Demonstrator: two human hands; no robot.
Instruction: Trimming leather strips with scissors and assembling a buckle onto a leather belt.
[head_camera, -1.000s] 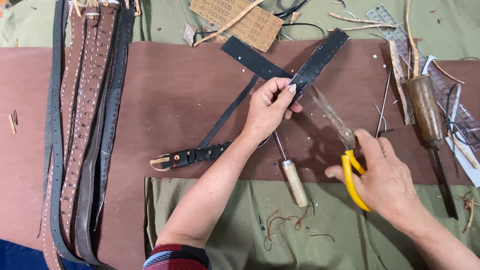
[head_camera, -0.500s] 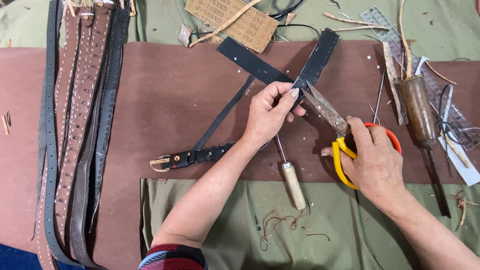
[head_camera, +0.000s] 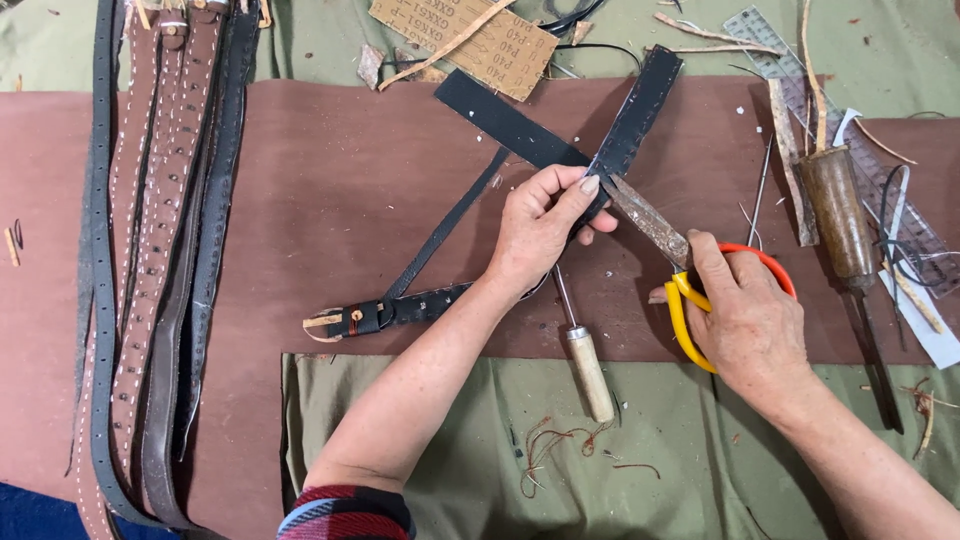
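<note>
Left hand (head_camera: 540, 225): pinched on the black leather strap (head_camera: 630, 120) where its two ends cross, pressing it to the brown leather sheet (head_camera: 330, 200) on the worktop.
Right hand (head_camera: 745, 315): closed through the yellow-and-orange scissors (head_camera: 690, 270).
Change: the scissors have been swung in over the last second; the rusty blade tips now touch the strap beside the left fingertips.
Meaning: a cut looks lined up.
Nearby: wooden-handled awl (head_camera: 585, 360) below, finished belts (head_camera: 160, 250) at left.

Bright, even light falls from above; shadows stay soft and short beneath the hands and tools. The frame is sharp throughout, with no glare and slight wide-angle bending at the edges.
</note>
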